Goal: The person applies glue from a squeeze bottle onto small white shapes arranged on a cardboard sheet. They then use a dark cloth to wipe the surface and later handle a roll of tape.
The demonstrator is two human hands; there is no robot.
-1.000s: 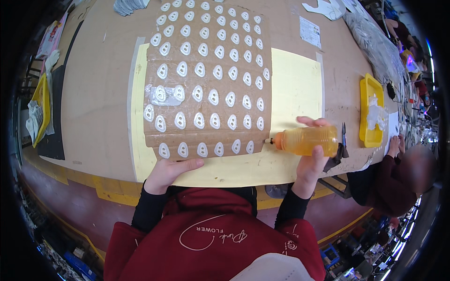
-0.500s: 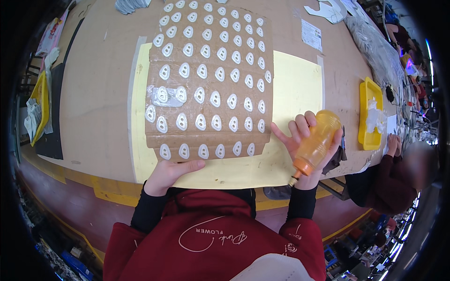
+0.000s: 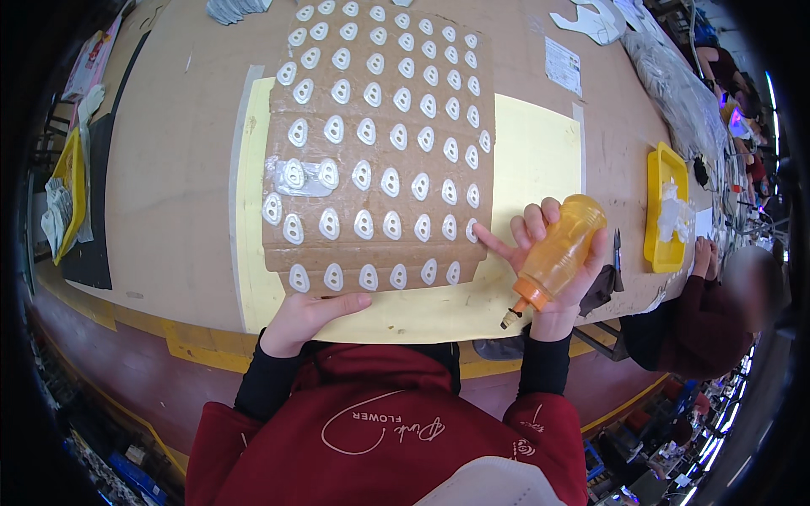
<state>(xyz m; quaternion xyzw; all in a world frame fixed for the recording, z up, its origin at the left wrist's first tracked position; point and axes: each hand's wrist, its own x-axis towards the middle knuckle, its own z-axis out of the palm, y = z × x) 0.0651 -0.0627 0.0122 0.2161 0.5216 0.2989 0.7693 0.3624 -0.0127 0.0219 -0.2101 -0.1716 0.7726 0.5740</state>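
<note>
Rows of small white teardrop-shaped pieces (image 3: 390,183), each with two holes, lie on a brown cardboard sheet (image 3: 375,251). My left hand (image 3: 308,322) grips the sheet's near edge at the left, thumb on top and the other fingers hidden below. In my right hand (image 3: 578,295) is an amber squeeze bottle (image 3: 564,246) with an orange cap, tilted so its dark-tipped nozzle points down toward me. The outstretched little finger of that hand reaches the sheet's right edge, by one of the white pieces.
Yellow paper (image 3: 540,160) lies under the cardboard on the brown table (image 3: 177,185). A yellow tray (image 3: 654,211) with crumpled white material is at the right, near a dark cloth (image 3: 601,291). Another yellow tray (image 3: 78,198) sits far left. A co-worker (image 3: 700,320) sits at right.
The bottle has moved slightly left and its nozzle has swung left. My right little finger has come over the cardboard's edge. The sheet has shifted very slightly; my left hand stays at its edge.
</note>
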